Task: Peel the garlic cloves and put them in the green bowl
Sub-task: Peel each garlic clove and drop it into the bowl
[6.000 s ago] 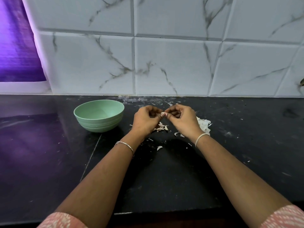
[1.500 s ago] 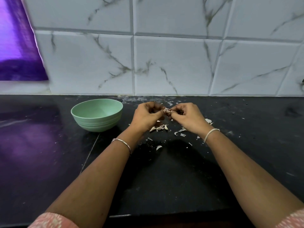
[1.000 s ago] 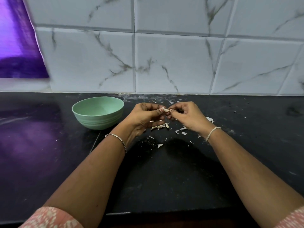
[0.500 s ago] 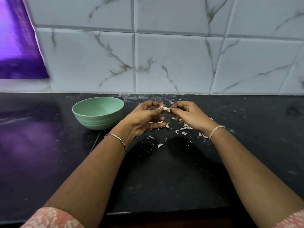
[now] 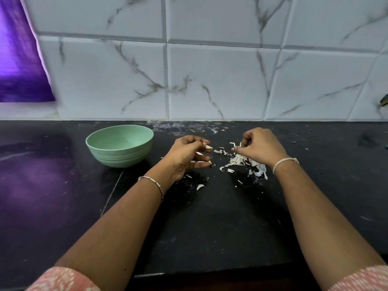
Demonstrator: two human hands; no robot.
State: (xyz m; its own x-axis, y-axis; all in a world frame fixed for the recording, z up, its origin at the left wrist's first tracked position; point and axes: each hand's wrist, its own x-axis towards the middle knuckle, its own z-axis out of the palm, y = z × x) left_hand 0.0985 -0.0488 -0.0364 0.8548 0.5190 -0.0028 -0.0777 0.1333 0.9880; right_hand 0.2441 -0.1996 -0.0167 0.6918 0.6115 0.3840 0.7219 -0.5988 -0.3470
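Note:
The green bowl (image 5: 118, 158) stands on the black counter at the left, and its inside looks empty. Just right of the bowl, my left hand (image 5: 184, 157) pinches a small pale garlic clove (image 5: 208, 146) between thumb and forefinger. My right hand (image 5: 261, 148) hovers over a heap of white garlic skins (image 5: 239, 161), fingers curled, pinching a strip of skin (image 5: 238, 145). A gap of counter separates the two hands. A few small pale pieces lie under my left fingers; I cannot tell whether they are cloves or skins.
The black counter (image 5: 210, 217) is strewn with skin flakes around both hands, one larger flake (image 5: 199, 186) in front. A white marble-tiled wall (image 5: 210, 80) rises behind. A purple cloth (image 5: 19, 66) hangs at the upper left.
My hands, joined over one clove before, have parted. The right hand moved right and down to the skin heap with a peeled strip; the left hand keeps the clove.

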